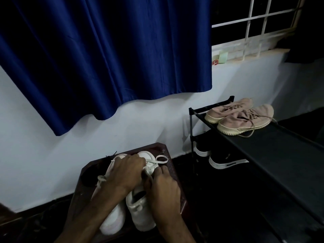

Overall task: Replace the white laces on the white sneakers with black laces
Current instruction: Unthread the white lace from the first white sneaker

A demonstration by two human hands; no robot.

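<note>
Two white sneakers stand side by side on a dark red stool (172, 174), heels toward me: the left sneaker (113, 220) and the right sneaker (140, 213). My left hand (126, 171) reaches over both and pinches the white lace (160, 159) at the right sneaker's eyelets. A loop of that lace sticks out to the right. My right hand (164, 188) grips the right sneaker's side. A loose white lace (101, 178) trails from the left sneaker. Black lace ends (112, 154) poke out behind the shoes.
A black shoe rack (273, 149) stands to the right, with beige sneakers (243, 116) on top and black shoes (222, 160) below. A blue curtain (105, 58) hangs above against a white wall. The barred window (254, 27) is at upper right.
</note>
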